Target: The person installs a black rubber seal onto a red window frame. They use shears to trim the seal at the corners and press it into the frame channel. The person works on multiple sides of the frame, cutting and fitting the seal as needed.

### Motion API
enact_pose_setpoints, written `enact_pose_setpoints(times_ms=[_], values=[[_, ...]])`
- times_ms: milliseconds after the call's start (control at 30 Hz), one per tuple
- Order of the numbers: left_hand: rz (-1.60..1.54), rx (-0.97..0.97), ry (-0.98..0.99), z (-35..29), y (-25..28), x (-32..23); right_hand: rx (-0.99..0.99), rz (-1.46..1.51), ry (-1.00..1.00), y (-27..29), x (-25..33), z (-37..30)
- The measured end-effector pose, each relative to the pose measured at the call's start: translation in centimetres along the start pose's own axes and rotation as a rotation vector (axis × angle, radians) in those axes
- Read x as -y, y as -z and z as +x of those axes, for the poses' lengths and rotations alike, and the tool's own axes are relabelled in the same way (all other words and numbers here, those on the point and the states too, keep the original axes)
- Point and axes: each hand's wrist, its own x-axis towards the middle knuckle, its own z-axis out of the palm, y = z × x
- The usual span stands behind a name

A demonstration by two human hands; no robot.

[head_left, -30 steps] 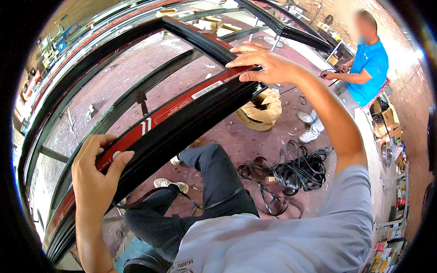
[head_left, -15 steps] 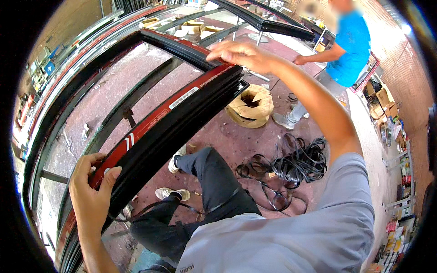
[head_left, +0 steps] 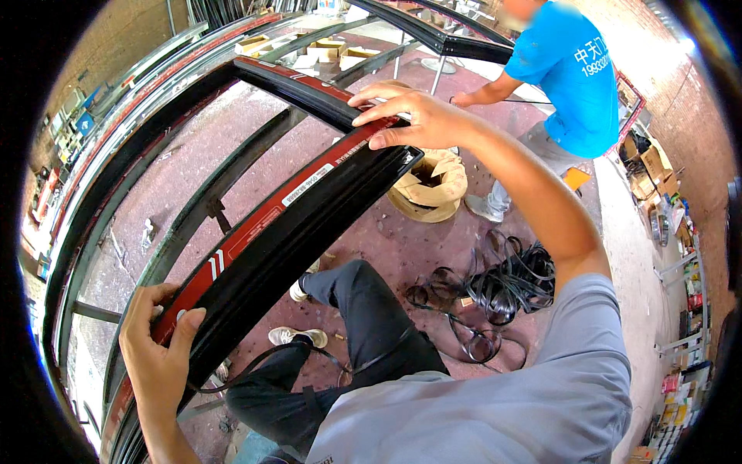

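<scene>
A long black frame bar with a red top strip (head_left: 309, 209) runs from lower left to upper right in front of me. My left hand (head_left: 158, 348) grips its near end, fingers curled over the red strip. My right hand (head_left: 410, 116) presses flat on the far corner, where the bar meets a black crosspiece (head_left: 290, 81). A thin black rubber strip (head_left: 263, 359) hangs from the bar's lower edge near my left hand and loops over my dark trouser leg (head_left: 363, 325).
A tangle of black rubber strip (head_left: 495, 290) lies on the reddish floor to my right. A cardboard reel (head_left: 429, 185) sits behind the bar. A person in a blue shirt (head_left: 568, 73) works at another frame beyond. More frames stand at left, shelves at right.
My right hand has slid nearer along the bar's far corner and now lies flatter. My left hand keeps its grip. My head has turned, so the person in blue sits closer to centre.
</scene>
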Motion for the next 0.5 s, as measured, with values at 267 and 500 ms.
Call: enact_pose_setpoints(times_ms=[267,500], values=[[0.020,0.031,0.005,0.0,0.1,0.1,-0.301,0.052,0.054,-0.1,0.4,0.0],[-0.019,0.020,-0.007,0.2,-0.3,-0.2,-0.338,0.549,0.221,-13.3,16.9,-6.9]])
